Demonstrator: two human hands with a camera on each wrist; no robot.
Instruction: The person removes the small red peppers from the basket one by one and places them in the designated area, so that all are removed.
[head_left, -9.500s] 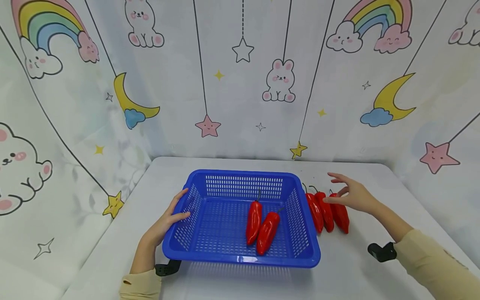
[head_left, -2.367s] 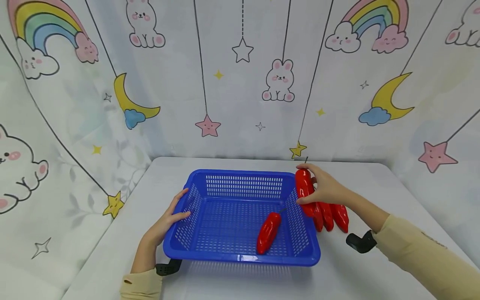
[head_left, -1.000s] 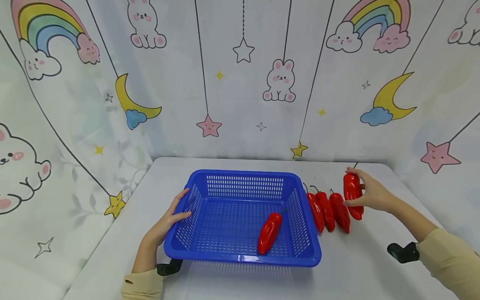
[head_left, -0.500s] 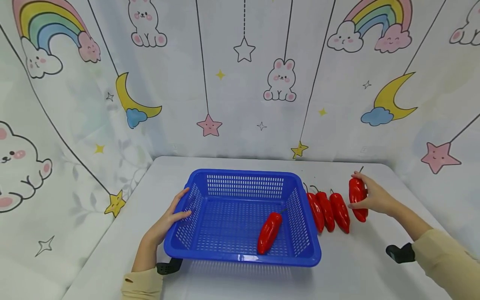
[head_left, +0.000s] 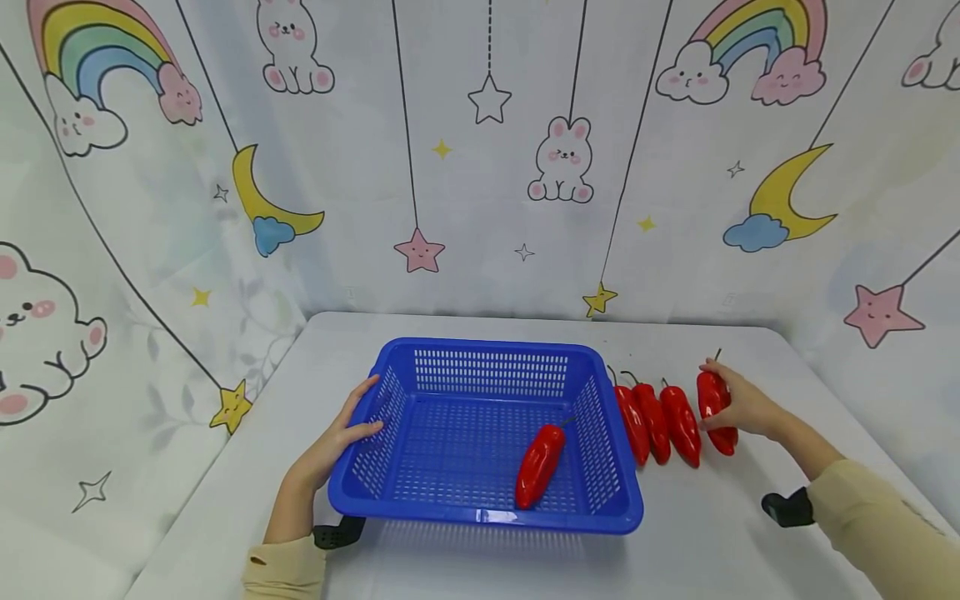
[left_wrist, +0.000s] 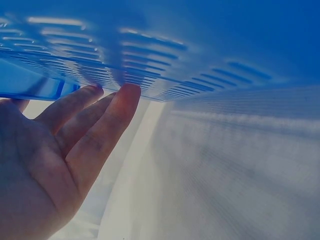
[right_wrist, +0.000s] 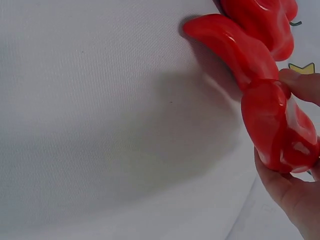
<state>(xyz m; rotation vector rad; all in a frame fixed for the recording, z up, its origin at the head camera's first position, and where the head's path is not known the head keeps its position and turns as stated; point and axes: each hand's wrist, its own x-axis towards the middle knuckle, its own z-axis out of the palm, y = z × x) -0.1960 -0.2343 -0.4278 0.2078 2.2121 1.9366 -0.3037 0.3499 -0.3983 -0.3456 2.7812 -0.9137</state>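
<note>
In the head view, my right hand [head_left: 753, 410] grips a red chili pepper [head_left: 711, 395], thumb on one side and fingers on the other. The right wrist view shows this pepper [right_wrist: 267, 122] end-on; whether it touches the table I cannot tell. To its left lie three more red peppers in a row, the nearest pepper [head_left: 681, 425] just beside it. My left hand [head_left: 324, 454] holds the left side of a blue plastic basket [head_left: 420, 509], with two digits over the rim and others [left_wrist: 107, 130] along the outside. One red pepper [head_left: 540, 467] lies inside the basket.
The basket stands on a white table [head_left: 697, 533], its right wall close to the row of peppers. Behind the table hangs a cartoon-printed curtain [head_left: 480, 208]. Black straps [head_left: 787, 507] sit at both wrists.
A pepper left the basket in my right hand, passed over the row to its right end, and has since come lower and nearer. My left hand and the basket hold their place.
</note>
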